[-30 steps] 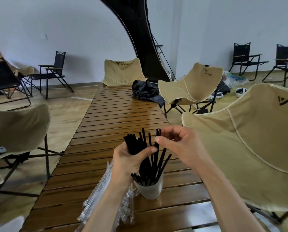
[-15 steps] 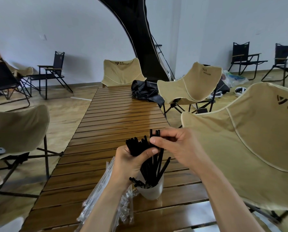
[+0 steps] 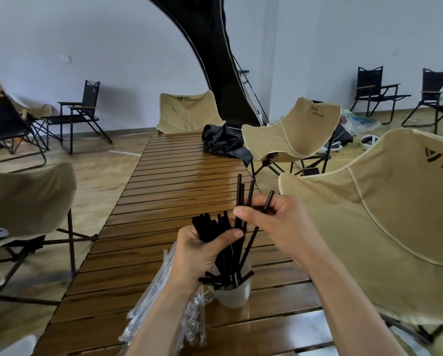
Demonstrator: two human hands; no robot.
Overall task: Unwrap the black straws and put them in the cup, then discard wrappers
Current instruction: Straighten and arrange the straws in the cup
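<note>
The cup point(image 3: 232, 291) stands on the table point(image 3: 179, 191) near its front edge, at about six o'clock from both hands, directly under them; it is white and already holds several black straws point(image 3: 227, 263), some leaning out over its rim. The left hand point(image 3: 202, 250) is closed around a thick bundle of these straws, thumb pressed across the front; the bundle's long axis runs from eleven o'clock at its upper ends down to five o'clock, its lower ends at or just inside the cup's mouth. The right hand point(image 3: 277, 222), at about one o'clock from the left and touching the bundle's top, pinches a few straws between thumb and fingers point(image 3: 243, 210); these stand nearly upright, tips toward twelve and one o'clock, lower ends reaching into the cup. Both hands sit about equally close to the cup; a straight drop along the straws' length looks like what seats them. The clear wrappers point(image 3: 164, 304) lie in a loose heap on the table at seven o'clock from the cup, still to be discarded.
</note>
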